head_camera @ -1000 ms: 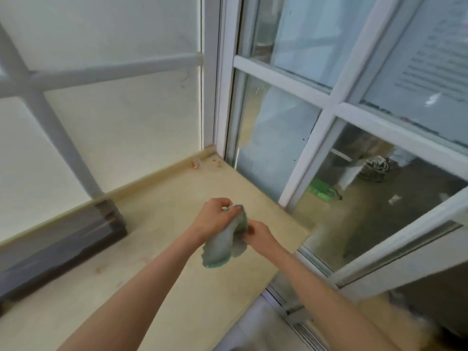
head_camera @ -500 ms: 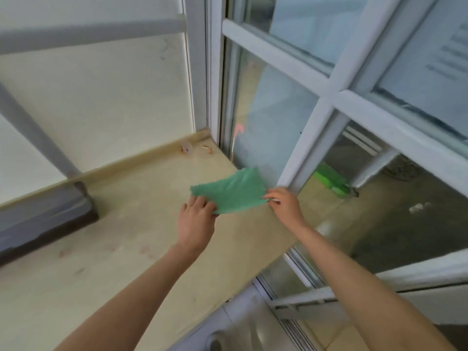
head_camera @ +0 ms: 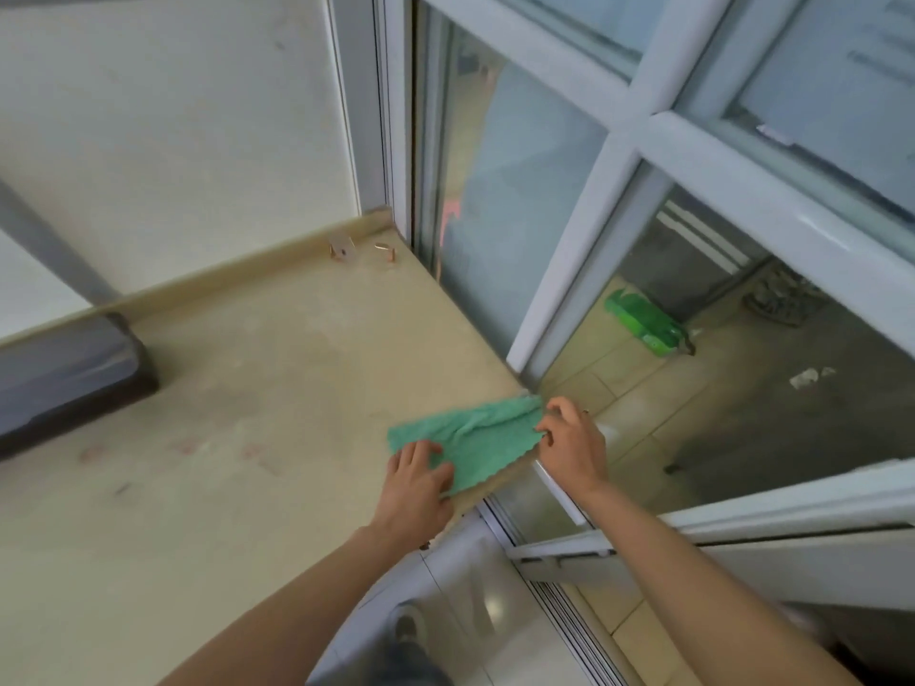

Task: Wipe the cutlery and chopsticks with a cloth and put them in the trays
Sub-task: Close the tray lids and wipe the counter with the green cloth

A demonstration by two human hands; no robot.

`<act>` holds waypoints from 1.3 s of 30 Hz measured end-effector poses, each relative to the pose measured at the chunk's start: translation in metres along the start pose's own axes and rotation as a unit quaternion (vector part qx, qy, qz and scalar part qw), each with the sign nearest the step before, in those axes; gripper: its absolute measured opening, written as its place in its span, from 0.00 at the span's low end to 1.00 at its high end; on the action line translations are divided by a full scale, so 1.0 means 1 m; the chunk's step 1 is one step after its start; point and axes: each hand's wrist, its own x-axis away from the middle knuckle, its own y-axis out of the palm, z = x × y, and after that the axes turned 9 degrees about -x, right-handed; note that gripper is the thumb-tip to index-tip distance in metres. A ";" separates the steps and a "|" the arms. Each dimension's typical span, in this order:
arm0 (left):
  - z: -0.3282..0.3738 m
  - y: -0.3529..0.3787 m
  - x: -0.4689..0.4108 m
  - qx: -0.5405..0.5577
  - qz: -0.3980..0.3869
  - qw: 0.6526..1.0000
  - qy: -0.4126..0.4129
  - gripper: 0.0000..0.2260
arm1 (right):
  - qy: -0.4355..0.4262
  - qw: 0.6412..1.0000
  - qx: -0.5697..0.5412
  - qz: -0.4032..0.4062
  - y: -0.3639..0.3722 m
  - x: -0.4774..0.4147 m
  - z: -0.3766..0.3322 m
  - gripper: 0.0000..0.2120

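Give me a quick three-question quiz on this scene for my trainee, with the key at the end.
1. True or false: the cloth is balled up.
2. Fill in: the left hand presses flat on the ___.
3. Which hand pinches the cloth's edge? A. left hand B. right hand C. neither

Key: 1 false, it lies spread out; 2 cloth; 3 B.

Soft, even daylight through the window panes [head_camera: 520, 200], glassy reflections, wide-angle bending, mild overall blur.
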 end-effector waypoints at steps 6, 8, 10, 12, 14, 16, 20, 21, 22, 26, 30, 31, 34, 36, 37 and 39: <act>0.002 -0.005 -0.006 0.042 0.052 0.995 -0.070 0.16 | -0.026 0.999 0.015 0.021 0.001 -0.010 -0.023 0.16; -0.011 -0.017 -0.019 0.060 0.081 0.982 -0.160 0.12 | -0.004 1.000 0.022 -0.003 0.003 -0.024 -0.033 0.22; -0.025 -0.022 -0.032 0.026 0.011 0.977 -0.209 0.16 | 0.013 0.998 0.040 -0.050 0.005 -0.040 -0.039 0.19; -0.033 -0.026 -0.039 -0.004 -0.055 0.976 -0.212 0.15 | 0.030 0.993 0.066 -0.091 0.003 -0.053 -0.042 0.13; -0.036 -0.029 -0.044 -0.017 -0.068 0.976 -0.208 0.11 | 0.035 0.993 0.065 -0.090 -0.002 -0.063 -0.044 0.11; -0.040 -0.032 -0.048 -0.013 -0.049 0.975 -0.216 0.09 | 0.035 0.995 0.049 -0.085 -0.004 -0.076 -0.047 0.11; -0.046 -0.035 -0.047 0.029 -0.017 0.963 -0.269 0.08 | 0.060 0.993 -0.052 -0.083 0.009 -0.097 -0.048 0.11; -0.048 -0.034 -0.046 0.034 -0.011 0.959 -0.281 0.08 | 0.062 0.992 -0.070 -0.087 0.014 -0.099 -0.048 0.11; -0.050 -0.034 -0.044 0.034 -0.011 0.956 -0.291 0.08 | 0.060 0.991 -0.081 -0.090 0.018 -0.098 -0.049 0.12; -0.049 -0.029 -0.036 -0.047 0.069 0.961 -0.263 0.14 | -0.047 0.999 -0.019 -0.007 0.030 -0.075 -0.052 0.18; -0.030 -0.016 -0.028 -0.040 0.032 0.995 -0.082 0.25 | -0.165 0.985 0.025 -0.051 0.047 -0.042 -0.048 0.16; -0.026 -0.012 -0.025 -0.049 -0.017 0.996 -0.075 0.31 | -0.152 0.985 0.032 -0.072 0.050 -0.040 -0.047 0.16; -0.022 -0.002 -0.014 -0.105 -0.038 0.991 -0.078 0.38 | -0.124 0.987 0.052 -0.091 0.050 -0.035 -0.043 0.21; -0.020 0.002 -0.007 -0.117 -0.039 0.989 -0.078 0.39 | -0.111 0.983 0.069 -0.130 0.047 -0.028 -0.039 0.29; -0.019 0.003 -0.004 -0.128 -0.047 0.987 -0.082 0.39 | -0.113 0.976 0.085 -0.162 0.048 -0.025 -0.036 0.35; -0.017 0.002 0.001 -0.147 -0.071 0.983 -0.082 0.39 | -0.113 0.968 0.088 -0.205 0.048 -0.018 -0.032 0.42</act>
